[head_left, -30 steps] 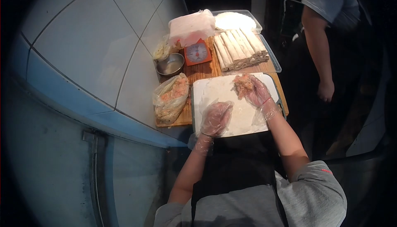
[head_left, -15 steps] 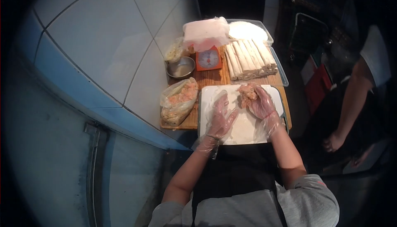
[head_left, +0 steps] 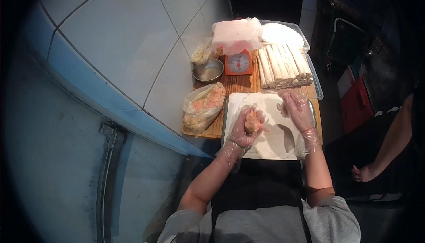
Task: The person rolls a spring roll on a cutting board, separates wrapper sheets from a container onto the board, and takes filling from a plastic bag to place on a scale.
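Note:
My left hand (head_left: 241,130), in a clear plastic glove, is cupped around a lump of pinkish raw minced meat (head_left: 253,121) over the left half of a white board (head_left: 270,150). My right hand (head_left: 299,112), gloved the same way, is raised above the board's right side. Its fingers are bent and partly apart, and no lump shows in it. A clear plastic bag of the pink meat mixture (head_left: 208,99) lies left of the board. Behind the board are rows of pale rolls (head_left: 283,66), whitish and long.
An orange kitchen scale (head_left: 239,62), a metal bowl (head_left: 208,71) and a pink-white package (head_left: 237,34) stand at the back of the wooden table (head_left: 239,85). A tiled wall (head_left: 119,34) borders the left. At right is another person's arm (head_left: 392,141), near a red container (head_left: 356,105).
The meat lump has passed from my right hand to my left, which has closed around it. My right hand has turned and its fingers have bent. The view has shifted slightly.

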Tool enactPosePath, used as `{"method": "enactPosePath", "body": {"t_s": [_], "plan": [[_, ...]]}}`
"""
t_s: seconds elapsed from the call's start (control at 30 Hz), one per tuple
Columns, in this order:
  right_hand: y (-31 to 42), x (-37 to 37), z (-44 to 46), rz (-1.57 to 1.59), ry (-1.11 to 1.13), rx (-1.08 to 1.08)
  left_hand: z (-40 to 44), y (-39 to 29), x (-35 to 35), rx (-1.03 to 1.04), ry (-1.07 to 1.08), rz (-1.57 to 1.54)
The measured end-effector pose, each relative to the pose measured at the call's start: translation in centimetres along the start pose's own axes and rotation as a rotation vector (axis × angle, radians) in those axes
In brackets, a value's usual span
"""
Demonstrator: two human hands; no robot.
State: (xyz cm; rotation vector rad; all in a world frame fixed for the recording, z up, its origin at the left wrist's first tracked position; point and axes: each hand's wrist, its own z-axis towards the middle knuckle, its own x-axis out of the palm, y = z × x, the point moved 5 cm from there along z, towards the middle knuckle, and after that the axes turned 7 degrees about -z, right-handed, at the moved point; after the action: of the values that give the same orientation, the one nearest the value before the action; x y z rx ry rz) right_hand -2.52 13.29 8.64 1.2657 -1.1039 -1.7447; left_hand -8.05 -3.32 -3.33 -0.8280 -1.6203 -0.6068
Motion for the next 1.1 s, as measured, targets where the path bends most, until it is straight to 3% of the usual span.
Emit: {"method": "enactPosePath", "body": {"t_s": [0.1,0.13,0.27,0.4,0.5,0.6,0.63,0.73,0.9,1.0,1.1], "plan": [[-1.1,0.0,0.1,0.006,-0.104,-0.017,0.6,-0.4,0.4,0.001,0.07,-0.014],[-1.7,0.5,0.2,-0.009,-0.154,-0.141,0.5,-0.6,0.6,0.01,0.069,0.019],[-3.6,2.5,-0.6,0.324,0.033,0.097,0.3,-0.7,0.0,0.049,0.008,0.083],[-1.2,3.6,-0.5,0.572,0.254,0.063,-0.7,-0.1,0.8,0.048,-0.125,0.145],[-0.3,5.5,0.0,0.868,0.483,0.005,-2.6,0.8,3.4,0.008,-0.108,0.31],[0.3,5.3,-0.2,0.986,0.524,0.215,-2.5,0.1,3.7,-0.054,0.148,0.263],[0.2,5.3,-0.3,1.021,0.515,0.265,-2.6,-0.2,3.6,0.001,0.105,0.319],[-0.9,4.7,0.0,1.014,0.569,0.234,-2.6,-1.6,3.2,0.121,0.016,0.39],[-0.7,3.7,0.0,0.869,0.48,0.216,-2.7,-3.2,2.8,0.149,0.065,0.327],[0.0,3.6,0.0,0.932,0.49,0.152,-2.6,-3.7,2.6,0.116,0.13,0.3],[0.7,4.3,-0.3,0.763,0.559,0.13,-3.0,-3.4,4.0,0.099,0.137,0.3]]}}
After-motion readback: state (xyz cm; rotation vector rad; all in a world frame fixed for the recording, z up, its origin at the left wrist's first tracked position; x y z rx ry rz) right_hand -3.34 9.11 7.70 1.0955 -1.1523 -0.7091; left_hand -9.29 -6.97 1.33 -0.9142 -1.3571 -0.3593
